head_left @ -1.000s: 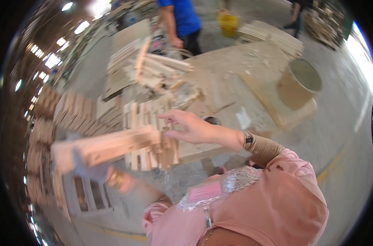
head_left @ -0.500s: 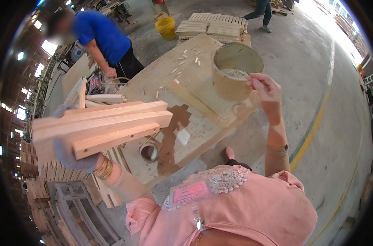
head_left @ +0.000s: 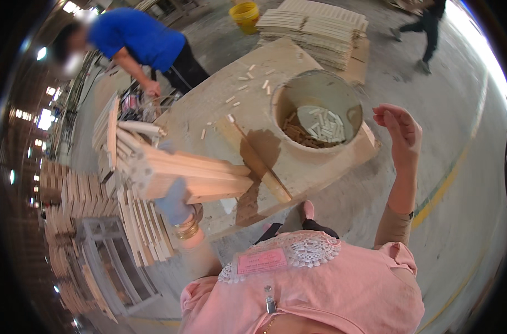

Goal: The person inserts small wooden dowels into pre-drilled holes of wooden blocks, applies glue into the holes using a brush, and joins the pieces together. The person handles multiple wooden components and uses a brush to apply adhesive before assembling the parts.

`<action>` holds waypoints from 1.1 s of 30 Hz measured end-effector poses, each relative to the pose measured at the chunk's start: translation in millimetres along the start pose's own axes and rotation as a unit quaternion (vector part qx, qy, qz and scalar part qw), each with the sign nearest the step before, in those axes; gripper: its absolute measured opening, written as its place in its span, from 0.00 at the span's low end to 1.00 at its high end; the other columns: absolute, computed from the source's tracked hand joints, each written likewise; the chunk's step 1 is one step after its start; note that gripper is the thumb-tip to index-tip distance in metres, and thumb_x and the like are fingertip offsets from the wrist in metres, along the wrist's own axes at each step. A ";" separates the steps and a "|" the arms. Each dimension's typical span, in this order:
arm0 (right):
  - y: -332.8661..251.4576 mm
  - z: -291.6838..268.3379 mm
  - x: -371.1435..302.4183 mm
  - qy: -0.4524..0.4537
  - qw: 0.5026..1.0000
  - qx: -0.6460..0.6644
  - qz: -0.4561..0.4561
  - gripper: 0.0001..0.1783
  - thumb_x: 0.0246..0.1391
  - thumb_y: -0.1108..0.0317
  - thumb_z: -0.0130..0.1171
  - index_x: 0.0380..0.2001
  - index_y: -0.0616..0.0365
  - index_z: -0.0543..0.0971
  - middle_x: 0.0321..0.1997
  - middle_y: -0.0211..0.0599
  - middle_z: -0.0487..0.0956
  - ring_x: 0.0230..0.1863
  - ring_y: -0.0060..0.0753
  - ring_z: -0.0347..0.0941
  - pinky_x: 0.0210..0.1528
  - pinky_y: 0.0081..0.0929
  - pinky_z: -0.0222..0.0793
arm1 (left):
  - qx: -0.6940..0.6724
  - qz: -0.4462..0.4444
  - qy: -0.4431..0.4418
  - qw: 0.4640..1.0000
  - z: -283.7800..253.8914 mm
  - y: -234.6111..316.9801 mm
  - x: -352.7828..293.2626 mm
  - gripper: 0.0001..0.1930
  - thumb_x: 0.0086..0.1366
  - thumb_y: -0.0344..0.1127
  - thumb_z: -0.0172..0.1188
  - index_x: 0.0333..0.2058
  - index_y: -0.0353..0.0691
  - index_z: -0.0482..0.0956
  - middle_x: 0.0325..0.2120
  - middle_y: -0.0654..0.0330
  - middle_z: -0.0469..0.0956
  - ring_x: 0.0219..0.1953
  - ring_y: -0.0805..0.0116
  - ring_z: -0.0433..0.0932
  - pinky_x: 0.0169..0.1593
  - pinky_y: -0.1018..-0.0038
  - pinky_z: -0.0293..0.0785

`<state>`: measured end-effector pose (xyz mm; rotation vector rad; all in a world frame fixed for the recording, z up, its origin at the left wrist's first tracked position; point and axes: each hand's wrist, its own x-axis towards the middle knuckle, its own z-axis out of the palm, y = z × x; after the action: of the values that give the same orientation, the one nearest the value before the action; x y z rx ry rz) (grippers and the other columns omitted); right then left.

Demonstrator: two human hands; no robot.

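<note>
My left hand (head_left: pixel 174 201), in a grey glove, grips a bundle of pale wooden bars (head_left: pixel 209 173) over the left part of the worktable, their ends pointing right. My bare right hand (head_left: pixel 401 131) is raised just right of a bucket (head_left: pixel 351 119), not touching it. Its fingers are curled together; whether something small sits between them I cannot make out. Short wooden dowels (head_left: pixel 327 125) lie inside the bucket beside brown matter. More loose dowels (head_left: pixel 242 87) are scattered on the tabletop. Nearer me a wooden strip (head_left: pixel 264 167) lies across a dark stain.
At the far left a person in a blue shirt (head_left: pixel 139 42) bends over the worktable (head_left: pixel 209 111). Stacked slatted panels (head_left: pixel 314 28) and a yellow bucket (head_left: pixel 245 16) stand beyond it. Wooden pieces and a grey frame (head_left: pixel 108 261) are at lower left. Another person (head_left: pixel 426 33) walks at upper right.
My right hand has moved right, away from the bucket's rim. The wooden bars in my left hand have shifted right and down, with their ends turned. The view has tilted, showing more of the bucket's inside.
</note>
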<state>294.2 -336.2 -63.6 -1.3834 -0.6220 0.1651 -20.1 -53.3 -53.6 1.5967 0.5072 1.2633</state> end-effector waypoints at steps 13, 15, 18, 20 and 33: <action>45.4 183.5 -47.7 -0.422 0.905 -0.058 -0.006 0.09 0.50 0.73 0.57 0.35 0.64 0.78 0.31 0.44 0.78 0.28 0.37 0.76 0.32 0.26 0.70 | -0.045 0.035 -0.064 0.996 -23.7 8.3 -43.0 0.33 0.48 0.42 0.67 0.52 0.43 0.64 0.46 0.52 0.71 0.54 0.56 0.67 0.59 0.56 0.59; 79.3 193.9 -60.9 -0.435 0.897 -0.069 0.034 0.09 0.51 0.70 0.56 0.35 0.63 0.78 0.33 0.44 0.78 0.31 0.41 0.75 0.34 0.29 0.71 | -0.059 0.051 -0.061 0.995 -38.3 18.2 -57.2 0.32 0.49 0.43 0.67 0.52 0.44 0.64 0.45 0.52 0.71 0.54 0.55 0.66 0.59 0.55 0.59; 127.1 203.8 -65.8 -0.420 0.890 -0.176 0.021 0.11 0.51 0.67 0.55 0.35 0.62 0.77 0.34 0.44 0.77 0.35 0.47 0.74 0.39 0.34 0.70 | -0.080 0.056 -0.076 0.992 -52.1 18.6 -59.5 0.31 0.50 0.44 0.66 0.51 0.44 0.64 0.44 0.52 0.71 0.54 0.54 0.66 0.58 0.55 0.58; 132.4 203.7 -62.9 -0.402 0.885 -0.236 -0.019 0.11 0.50 0.67 0.55 0.34 0.63 0.77 0.34 0.44 0.76 0.35 0.47 0.74 0.38 0.35 0.70 | -0.083 0.055 -0.073 0.992 -53.3 17.2 -64.8 0.31 0.50 0.44 0.66 0.51 0.45 0.64 0.43 0.52 0.71 0.54 0.53 0.66 0.58 0.54 0.58; -40.4 144.9 19.7 -0.311 0.948 -0.062 0.034 0.02 0.50 0.77 0.56 0.27 0.65 0.76 0.24 0.28 0.74 0.24 0.20 0.65 0.28 0.19 0.63 | -0.059 0.136 -0.003 0.989 -52.8 46.8 -45.0 0.29 0.53 0.50 0.59 0.47 0.36 0.65 0.38 0.58 0.70 0.44 0.53 0.67 0.52 0.50 0.59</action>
<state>228.1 -210.2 -11.0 -1.4759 -1.1207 0.6441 -95.4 -85.4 -36.4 1.6075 0.2101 1.4617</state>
